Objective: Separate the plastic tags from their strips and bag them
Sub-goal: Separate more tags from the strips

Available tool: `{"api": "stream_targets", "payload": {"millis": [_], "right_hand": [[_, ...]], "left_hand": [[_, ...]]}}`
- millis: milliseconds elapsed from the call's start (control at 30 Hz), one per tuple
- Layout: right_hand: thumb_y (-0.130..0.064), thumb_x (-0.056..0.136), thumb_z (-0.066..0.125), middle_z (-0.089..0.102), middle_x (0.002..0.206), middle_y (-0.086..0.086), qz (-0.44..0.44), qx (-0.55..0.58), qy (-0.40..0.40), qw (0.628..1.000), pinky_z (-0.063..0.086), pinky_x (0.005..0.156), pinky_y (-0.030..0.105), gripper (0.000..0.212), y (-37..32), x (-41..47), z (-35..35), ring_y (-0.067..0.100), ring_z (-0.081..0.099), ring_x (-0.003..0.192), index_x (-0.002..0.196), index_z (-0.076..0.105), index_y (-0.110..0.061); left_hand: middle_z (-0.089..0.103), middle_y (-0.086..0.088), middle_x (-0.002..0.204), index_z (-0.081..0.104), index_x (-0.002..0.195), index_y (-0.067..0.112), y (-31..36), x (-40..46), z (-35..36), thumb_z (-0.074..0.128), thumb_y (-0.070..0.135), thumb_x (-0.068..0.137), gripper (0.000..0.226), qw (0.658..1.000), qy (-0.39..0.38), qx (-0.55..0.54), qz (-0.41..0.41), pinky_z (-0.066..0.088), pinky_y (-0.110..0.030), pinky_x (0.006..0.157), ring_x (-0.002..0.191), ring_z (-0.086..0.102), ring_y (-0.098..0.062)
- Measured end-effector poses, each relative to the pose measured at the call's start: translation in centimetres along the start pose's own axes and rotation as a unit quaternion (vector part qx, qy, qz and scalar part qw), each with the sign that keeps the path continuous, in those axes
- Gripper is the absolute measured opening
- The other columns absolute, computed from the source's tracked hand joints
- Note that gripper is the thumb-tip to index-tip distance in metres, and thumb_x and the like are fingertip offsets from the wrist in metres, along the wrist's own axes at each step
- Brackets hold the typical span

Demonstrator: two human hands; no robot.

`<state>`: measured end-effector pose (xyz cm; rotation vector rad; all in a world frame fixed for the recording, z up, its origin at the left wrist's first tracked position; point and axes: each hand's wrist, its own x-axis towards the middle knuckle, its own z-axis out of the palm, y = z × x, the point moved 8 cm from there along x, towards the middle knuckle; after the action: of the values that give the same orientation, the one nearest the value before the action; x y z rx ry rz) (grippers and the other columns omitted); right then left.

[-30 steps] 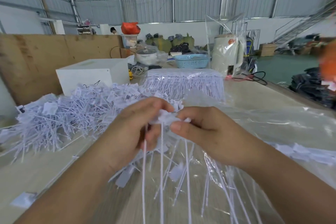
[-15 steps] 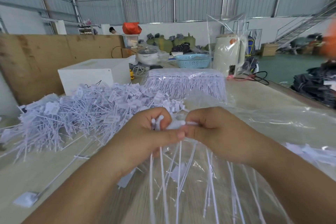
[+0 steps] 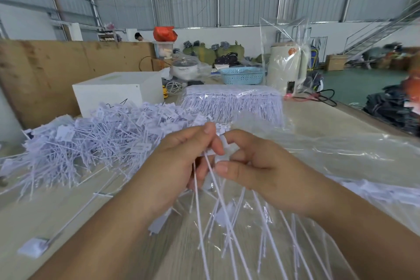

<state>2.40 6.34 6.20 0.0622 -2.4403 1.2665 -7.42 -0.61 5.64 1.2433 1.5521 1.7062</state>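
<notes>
Both hands meet at frame centre over the table [image 3: 56,216]. Left hand [image 3: 181,166] has fingers curled, thumb and forefinger pinching the head end of a small bunch of white plastic tags [image 3: 218,200]; their thin tails hang down and fan out toward the bottom centre. Right hand [image 3: 254,166] is curled too, fingertips nipping the same bunch at its top, touching the left hand's fingers; exactly which piece each finger holds is too small to tell. Under the hands and spreading to the lower right lies a clear plastic bag [image 3: 341,154], with loose tags on or in it at bottom centre; cannot tell which. Left of centre: a big loose pile of tags [image 3: 95,138] on the table, touching nothing the hands hold. Centre top of the table: a neat stack of unseparated tag strips [image 3: 231,102], tails hanging like a fringe, just behind the hands. One stray tag [image 3: 34,248] lies at lower left. Behind the pile is a white box [image 3: 113,91]; further back a blue basket [image 3: 243,75] and a cream kettle [image 3: 286,68] wrapped in clear plastic, upper right of centre.
</notes>
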Motion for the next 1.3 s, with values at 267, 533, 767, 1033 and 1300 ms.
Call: {"api": "stream_targets", "payload": {"millis": [267, 533, 767, 1033, 1300], "right_hand": [[-0.041, 0.086, 0.06, 0.044, 0.058, 0.001, -0.009, 0.004, 0.051, 0.999, 0.027, 0.051, 0.027, 0.031, -0.1, 0.1, -1.1, 0.011, 0.033, 0.051, 0.115, 0.05, -0.033], [-0.059, 0.087, 0.054, 0.05, 0.06, 0.012, 0.0, -0.069, 0.044, 0.997, 0.037, 0.054, 0.045, 0.037, -0.7, 0.0, -0.8, 0.031, 0.044, 0.055, 0.099, 0.058, -0.025], [-0.042, 0.088, 0.063, 0.031, 0.049, -0.01, 0.075, -0.125, 0.023, 0.989, 0.025, 0.047, 0.022, 0.049, 0.5, -0.3, -2.4, 0.005, 0.03, 0.045, 0.054, 0.037, -0.018], [-0.05, 0.088, 0.058, 0.035, 0.045, -0.007, 0.067, -0.156, 0.211, 0.963, 0.028, 0.051, 0.031, 0.052, -0.1, -0.1, -3.4, 0.01, 0.033, 0.046, 0.056, 0.038, -0.014], [-0.047, 0.086, 0.063, 0.033, 0.055, -0.007, 0.016, -0.035, 0.153, 0.988, 0.027, 0.051, 0.028, 0.041, 0.3, 0.1, -4.0, 0.009, 0.032, 0.052, 0.063, 0.049, -0.015]], "left_hand": [[0.041, 0.004, 0.044, 0.075, 0.086, 0.032, 0.3, -0.3, 0.9, 0.053, 0.053, 0.082, 0.03, 0.998, -0.045, 0.036, 0.011, 0.032, -0.016, 0.042, 0.04, 0.036, -0.007], [0.045, 0.004, 0.051, 0.07, 0.085, 0.014, -0.2, -0.6, 1.4, 0.068, 0.044, 0.073, 0.033, 0.991, -0.131, 0.003, -0.008, 0.028, -0.017, 0.044, 0.042, 0.041, -0.007], [0.04, 0.005, 0.045, 0.066, 0.065, 0.021, -0.4, -0.4, 0.6, 0.077, 0.022, 0.068, 0.011, 0.991, -0.119, -0.039, -0.036, 0.028, -0.012, 0.041, 0.036, 0.032, -0.006], [0.036, 0.009, 0.045, 0.048, 0.062, 0.023, -0.3, 0.0, 0.3, 0.078, 0.016, 0.069, 0.031, 0.998, 0.054, -0.029, 0.025, 0.032, -0.015, 0.041, 0.036, 0.033, -0.009], [0.047, 0.008, 0.051, 0.064, 0.07, 0.025, 1.0, -0.8, 1.5, 0.08, 0.017, 0.067, 0.018, 0.998, 0.016, 0.007, 0.053, 0.035, -0.016, 0.041, 0.04, 0.042, -0.007]]}}
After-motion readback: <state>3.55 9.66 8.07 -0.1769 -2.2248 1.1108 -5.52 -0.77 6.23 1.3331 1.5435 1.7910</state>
